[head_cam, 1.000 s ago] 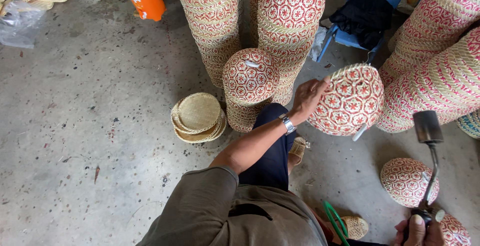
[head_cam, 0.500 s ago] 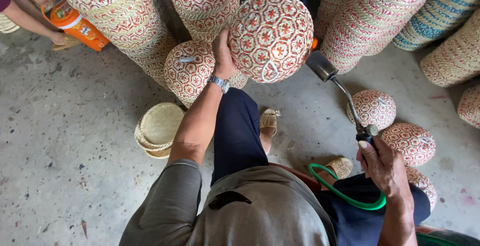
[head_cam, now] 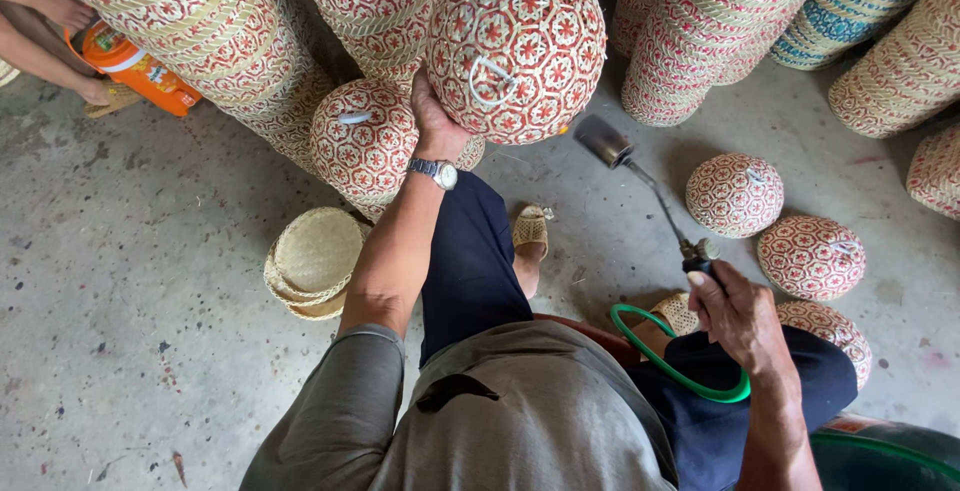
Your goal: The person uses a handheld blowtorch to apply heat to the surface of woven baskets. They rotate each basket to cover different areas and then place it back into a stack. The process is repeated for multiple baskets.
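Note:
My left hand [head_cam: 435, 119] holds up a round woven basket [head_cam: 516, 44], red and cream in a star pattern, with a white loop on it. A watch sits on that wrist. My right hand [head_cam: 738, 313] grips the handle of a gas torch [head_cam: 640, 176]. Its dark nozzle points up toward the underside of the basket, a short way from it. A green hose [head_cam: 668, 363] loops from the torch handle across my lap. I sit low with dark trousers and a sandal [head_cam: 529, 230] on the concrete floor.
Tall stacks of the same patterned baskets [head_cam: 215, 26] stand ahead, more at the right [head_cam: 720, 21]. Three domed baskets [head_cam: 735, 194] lie on the floor to my right. A pile of plain woven lids [head_cam: 315, 259] lies left. Another person's arms and an orange canister [head_cam: 135, 66] are at far left.
The view has tilted and closed in. My left hand has lifted the basket higher and nearer to me, and the torch in my right hand has swung up toward it.

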